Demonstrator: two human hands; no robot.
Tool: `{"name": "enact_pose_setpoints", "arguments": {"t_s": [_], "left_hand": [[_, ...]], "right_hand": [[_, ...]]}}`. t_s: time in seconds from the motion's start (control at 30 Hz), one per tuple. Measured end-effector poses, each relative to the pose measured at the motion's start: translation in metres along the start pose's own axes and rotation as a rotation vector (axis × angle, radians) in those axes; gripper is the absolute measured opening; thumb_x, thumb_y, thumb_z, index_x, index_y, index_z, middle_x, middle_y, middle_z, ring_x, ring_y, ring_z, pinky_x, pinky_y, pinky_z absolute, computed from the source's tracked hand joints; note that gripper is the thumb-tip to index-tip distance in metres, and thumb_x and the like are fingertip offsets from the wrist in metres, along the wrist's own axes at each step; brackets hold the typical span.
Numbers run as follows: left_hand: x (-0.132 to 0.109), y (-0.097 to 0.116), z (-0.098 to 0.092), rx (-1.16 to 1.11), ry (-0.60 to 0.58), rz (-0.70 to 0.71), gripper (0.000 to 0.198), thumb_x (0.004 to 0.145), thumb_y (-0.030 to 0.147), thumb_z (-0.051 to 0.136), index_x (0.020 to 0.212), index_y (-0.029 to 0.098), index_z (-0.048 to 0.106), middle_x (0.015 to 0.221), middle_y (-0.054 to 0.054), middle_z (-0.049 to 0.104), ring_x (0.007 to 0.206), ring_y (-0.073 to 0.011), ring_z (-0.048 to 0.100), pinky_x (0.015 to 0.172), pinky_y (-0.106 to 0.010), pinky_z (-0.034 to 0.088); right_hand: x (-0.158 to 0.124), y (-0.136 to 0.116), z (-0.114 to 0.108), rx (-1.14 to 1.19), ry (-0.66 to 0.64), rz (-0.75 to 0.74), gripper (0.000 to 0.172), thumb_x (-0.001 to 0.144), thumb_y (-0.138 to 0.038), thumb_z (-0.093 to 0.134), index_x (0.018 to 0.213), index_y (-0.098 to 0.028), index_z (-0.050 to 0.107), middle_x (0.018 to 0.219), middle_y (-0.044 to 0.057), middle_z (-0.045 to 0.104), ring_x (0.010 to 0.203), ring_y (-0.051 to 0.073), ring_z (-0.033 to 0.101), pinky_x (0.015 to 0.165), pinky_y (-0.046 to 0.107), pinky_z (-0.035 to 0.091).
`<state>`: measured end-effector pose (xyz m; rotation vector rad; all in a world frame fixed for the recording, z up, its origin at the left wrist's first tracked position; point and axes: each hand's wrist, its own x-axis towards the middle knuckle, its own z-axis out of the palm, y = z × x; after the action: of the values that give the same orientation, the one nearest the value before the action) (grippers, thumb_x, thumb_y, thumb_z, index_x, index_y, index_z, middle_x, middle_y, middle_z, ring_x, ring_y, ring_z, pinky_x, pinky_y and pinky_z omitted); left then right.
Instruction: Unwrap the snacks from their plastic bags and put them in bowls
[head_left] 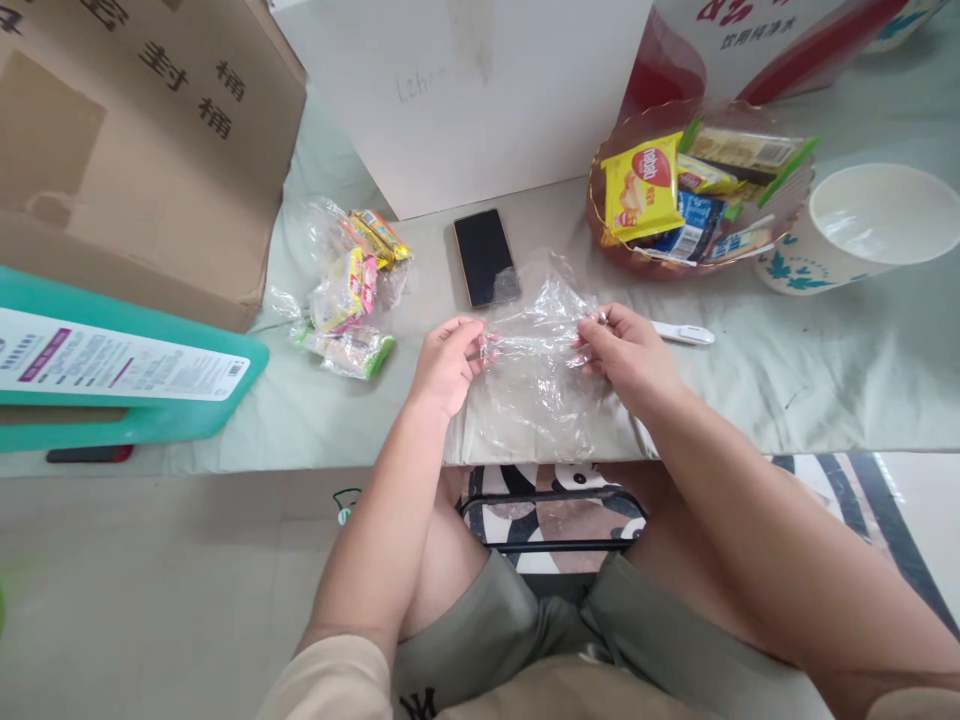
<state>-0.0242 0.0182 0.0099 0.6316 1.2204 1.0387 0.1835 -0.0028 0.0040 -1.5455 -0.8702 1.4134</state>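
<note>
A clear plastic bag [544, 385] is stretched between my two hands above the front part of the cloth-covered table. My left hand [448, 362] pinches its left side between thumb and fingers. On the opposite side, my right hand [624, 350] grips the film in the same way. The bag looks crumpled, with nothing visible inside. Just behind it lies a black phone [484, 256], its lower corner overlapped by the film. A white plastic strip or handle [684, 333] lies beside my right hand, partly hidden by it.
Wrapped snacks in clear bags [349, 290] lie to the left. A reddish transparent bowl [600, 215] of packaged snacks stands at right, beside a white paper tub [799, 262]. Cardboard box [142, 180], white box [480, 100] and green jug [187, 425] border the table.
</note>
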Motion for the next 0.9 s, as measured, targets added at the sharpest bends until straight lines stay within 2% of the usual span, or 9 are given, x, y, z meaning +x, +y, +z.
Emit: {"name": "enact_pose_setpoints", "arguments": {"t_s": [0.17, 0.3, 0.4, 0.47, 0.57, 0.7, 0.77, 0.83, 0.9], "left_hand": [[-0.001, 0.0, -0.001, 0.007, -0.08, -0.076, 0.054, 0.064, 0.02, 0.082, 0.107, 0.025, 0.05, 0.097, 0.0, 0.071, 0.077, -0.012, 0.071, 0.064, -0.021, 0.055], [0.0, 0.0, -0.005, 0.078, -0.057, -0.06, 0.056, 0.065, 0.011, 0.079, 0.112, 0.023, 0.051, 0.088, -0.002, 0.075, 0.068, -0.0085, 0.068, 0.065, -0.019, 0.053], [-0.001, 0.003, -0.009, 0.05, -0.045, 0.021, 0.059, 0.067, 0.016, 0.079, 0.116, 0.025, 0.05, 0.087, 0.001, 0.075, 0.07, -0.0089, 0.07, 0.066, -0.019, 0.054], [-0.003, 0.005, -0.01, 0.065, -0.114, 0.0, 0.072, 0.067, 0.023, 0.082, 0.128, 0.029, 0.045, 0.09, 0.001, 0.075, 0.072, -0.0113, 0.072, 0.067, -0.021, 0.055], [-0.008, 0.006, -0.01, 0.196, -0.224, -0.015, 0.093, 0.066, 0.027, 0.085, 0.145, 0.031, 0.035, 0.089, 0.0, 0.076, 0.072, -0.0154, 0.075, 0.068, -0.025, 0.057], [-0.015, 0.005, -0.012, 0.279, -0.181, 0.214, 0.079, 0.067, 0.027, 0.085, 0.137, 0.029, 0.05, 0.088, -0.001, 0.076, 0.077, -0.0158, 0.075, 0.076, -0.027, 0.058], [-0.018, 0.004, -0.015, 0.307, -0.239, 0.237, 0.07, 0.065, 0.029, 0.087, 0.129, 0.027, 0.059, 0.093, -0.004, 0.078, 0.085, -0.0182, 0.076, 0.081, -0.029, 0.058], [-0.023, 0.004, -0.017, 0.367, -0.341, 0.189, 0.067, 0.064, 0.031, 0.089, 0.126, 0.025, 0.063, 0.096, -0.006, 0.079, 0.09, -0.0206, 0.076, 0.082, -0.029, 0.058], [-0.028, 0.001, -0.019, 0.457, -0.395, 0.157, 0.066, 0.067, 0.03, 0.087, 0.129, 0.024, 0.064, 0.093, -0.007, 0.08, 0.09, -0.0204, 0.076, 0.082, -0.03, 0.058]], "right_hand": [[-0.004, -0.003, -0.001, 0.054, -0.056, 0.007, 0.023, 0.084, -0.036, 0.068, 0.079, -0.024, 0.05, 0.08, 0.0, 0.067, 0.061, 0.012, 0.063, 0.053, 0.024, 0.05], [-0.003, -0.001, -0.002, 0.051, -0.069, -0.024, 0.03, 0.079, -0.043, 0.073, 0.08, -0.025, 0.048, 0.075, -0.001, 0.064, 0.061, 0.014, 0.064, 0.052, 0.025, 0.05], [-0.001, 0.003, -0.002, 0.031, -0.074, -0.087, 0.038, 0.076, -0.05, 0.074, 0.082, -0.025, 0.046, 0.072, -0.002, 0.062, 0.062, 0.015, 0.065, 0.055, 0.025, 0.05], [-0.001, 0.003, -0.001, 0.036, -0.063, -0.143, 0.042, 0.076, -0.054, 0.073, 0.087, -0.026, 0.044, 0.076, -0.002, 0.064, 0.063, 0.014, 0.066, 0.058, 0.027, 0.052], [-0.006, 0.001, -0.001, 0.055, -0.034, -0.245, 0.05, 0.078, -0.056, 0.072, 0.108, -0.029, 0.042, 0.083, -0.002, 0.068, 0.065, 0.016, 0.068, 0.068, 0.033, 0.057], [-0.016, 0.0, -0.005, 0.022, -0.116, -0.407, 0.069, 0.08, -0.048, 0.076, 0.133, -0.034, 0.035, 0.092, 0.0, 0.07, 0.079, 0.021, 0.072, 0.084, 0.041, 0.058], [-0.021, 0.003, -0.01, -0.041, -0.193, -0.489, 0.059, 0.083, -0.044, 0.075, 0.131, -0.033, 0.042, 0.1, 0.002, 0.071, 0.086, 0.021, 0.072, 0.088, 0.042, 0.058], [-0.023, 0.007, -0.014, -0.107, -0.255, -0.582, 0.042, 0.087, -0.04, 0.071, 0.122, -0.03, 0.052, 0.113, 0.005, 0.07, 0.095, 0.021, 0.072, 0.092, 0.042, 0.057], [-0.026, 0.011, -0.018, -0.167, -0.304, -0.673, 0.039, 0.086, -0.035, 0.071, 0.121, -0.029, 0.055, 0.123, 0.007, 0.067, 0.107, 0.023, 0.07, 0.098, 0.043, 0.055]]}}
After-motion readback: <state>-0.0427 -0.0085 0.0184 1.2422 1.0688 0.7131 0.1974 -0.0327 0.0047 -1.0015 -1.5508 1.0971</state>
